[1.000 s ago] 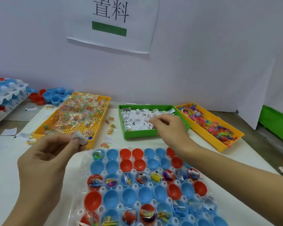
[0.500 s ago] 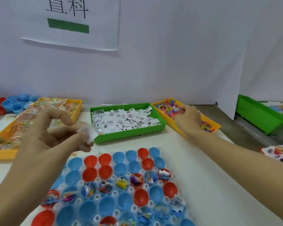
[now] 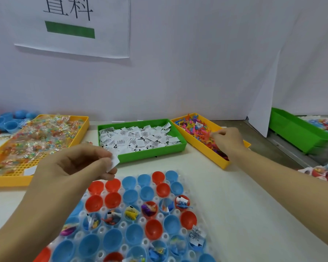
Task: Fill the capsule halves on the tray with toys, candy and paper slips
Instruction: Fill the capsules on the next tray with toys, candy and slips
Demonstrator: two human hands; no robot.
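A clear tray (image 3: pixel 214 220) in front of me holds red and blue capsule halves (image 3: pixel 134 233); some contain toys and slips, others are empty. My left hand (image 3: pixel 74 165) hovers over the tray's far left corner and pinches a white paper slip (image 3: pixel 113 162). My right hand (image 3: pixel 226 141) reaches into the yellow bin of small coloured toys (image 3: pixel 195 127), fingers curled down among them; whether it holds a toy is hidden. Behind the tray stands the green bin of paper slips (image 3: pixel 138 138). On the left lies the yellow bin of wrapped candy (image 3: pixel 36 137).
Loose blue and red capsule halves (image 3: pixel 8 121) are piled at the far left. A green crate (image 3: pixel 299 133) with more items stands at the right, beyond the table edge. A white wall with a paper sign (image 3: pixel 72 25) closes off the back.
My right hand moved from the green slip bin over to the yellow toy bin. My left hand kept its slip and moved right above the tray corner. The view panned right.
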